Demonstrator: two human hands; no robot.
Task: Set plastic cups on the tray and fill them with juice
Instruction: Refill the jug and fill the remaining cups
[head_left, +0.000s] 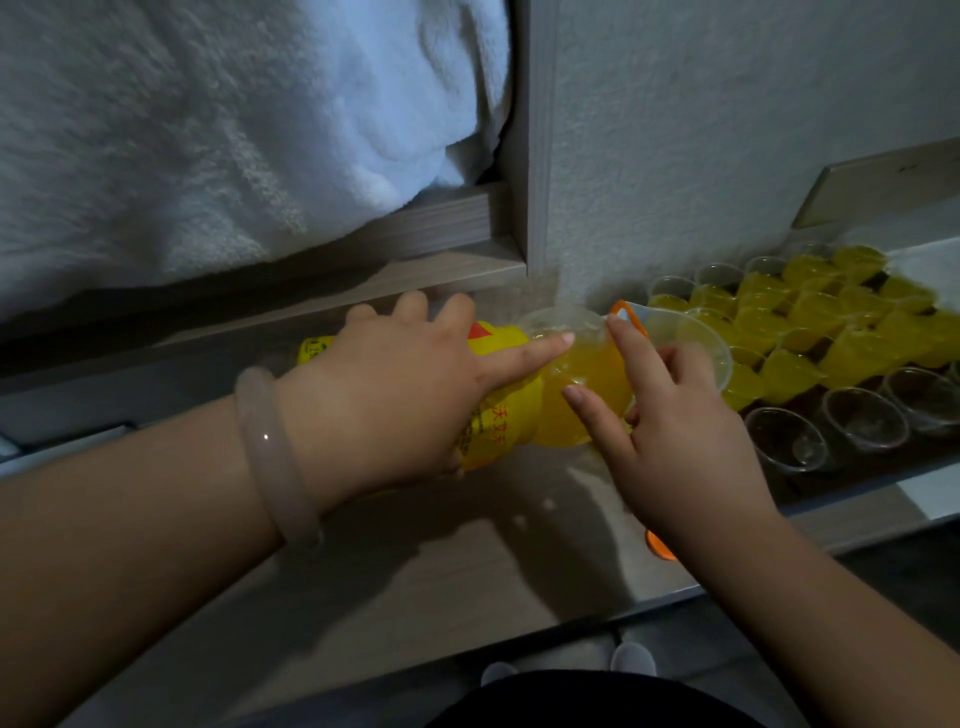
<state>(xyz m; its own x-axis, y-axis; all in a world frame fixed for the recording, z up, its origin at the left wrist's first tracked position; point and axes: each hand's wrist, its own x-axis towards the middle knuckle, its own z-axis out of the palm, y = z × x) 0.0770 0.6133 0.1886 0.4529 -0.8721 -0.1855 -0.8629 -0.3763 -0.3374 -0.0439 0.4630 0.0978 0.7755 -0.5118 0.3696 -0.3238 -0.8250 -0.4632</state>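
Most of the tray (852, 480) at right is already covered with filled cups (810, 312). Three empty cups (789, 441) are seen in the near row, and a couple at the far left look barely filled, so roughly the last few pours are judged to be left. The juice bottle (493, 431) is gripped by the left hand (395, 384) and tipped right, index finger stretched along its shoulder. A clear cup (696, 353) is held at the bottle mouth by the right hand (685, 441), just left of the tray (finger wrap partly hidden). An orange cap (660, 545) lies on the counter, near.
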